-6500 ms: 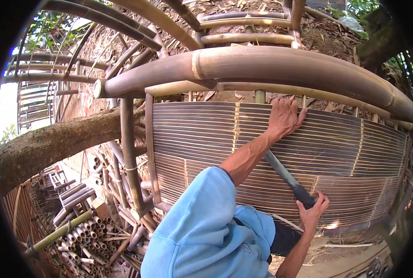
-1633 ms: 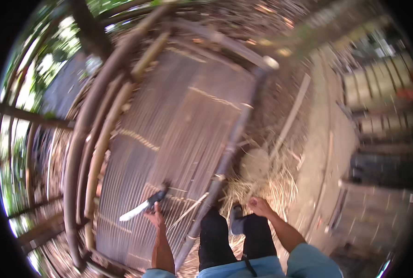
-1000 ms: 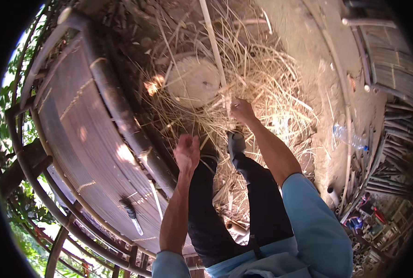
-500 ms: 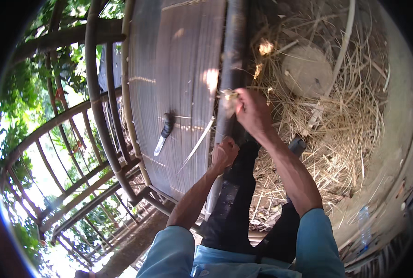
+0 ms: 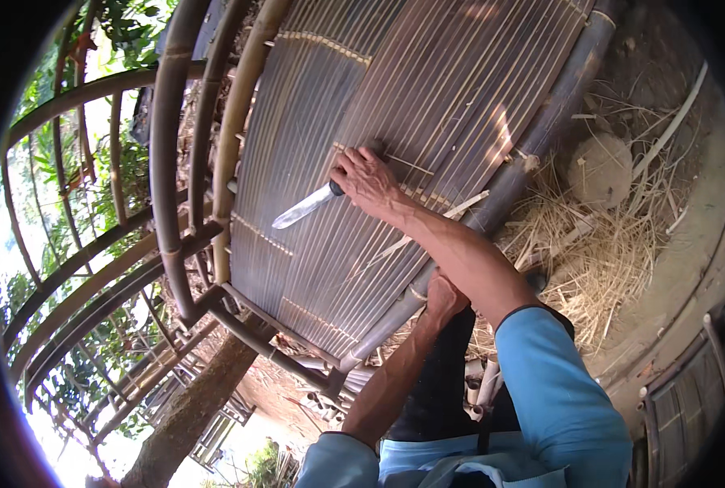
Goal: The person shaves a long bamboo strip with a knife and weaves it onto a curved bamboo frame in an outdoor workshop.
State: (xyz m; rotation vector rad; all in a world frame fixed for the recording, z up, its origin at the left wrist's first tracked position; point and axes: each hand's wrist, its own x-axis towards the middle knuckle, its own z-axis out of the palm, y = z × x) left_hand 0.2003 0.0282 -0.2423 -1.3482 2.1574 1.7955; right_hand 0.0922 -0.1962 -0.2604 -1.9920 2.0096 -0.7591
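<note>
A knife [image 5: 304,208] with a black handle and a pale blade lies on the slatted bamboo bench [image 5: 313,260]. My right hand [image 5: 368,180] is closed over its handle, with the blade pointing to the left. Beneath my right forearm is my left hand [image 5: 445,294], beside the bench's front pole [image 5: 492,203] and close to my knee. It looks curled closed, but my right forearm covers part of its fingers, and whatever it may hold is hidden. A thin, pale bamboo strip [image 5: 470,203] rests on the slats, passing under my right forearm.
Bamboo railings [image 5: 171,163] rise along the left, with foliage beyond. On the ground at right lie a heap of pale shavings [image 5: 602,276] and a round wooden block [image 5: 602,171]. A tree trunk [image 5: 191,407] stands at lower left.
My right hand has moved left from the front pole to the bench and taken hold of the knife handle. My view has turned, and my left hand stays near my knee.
</note>
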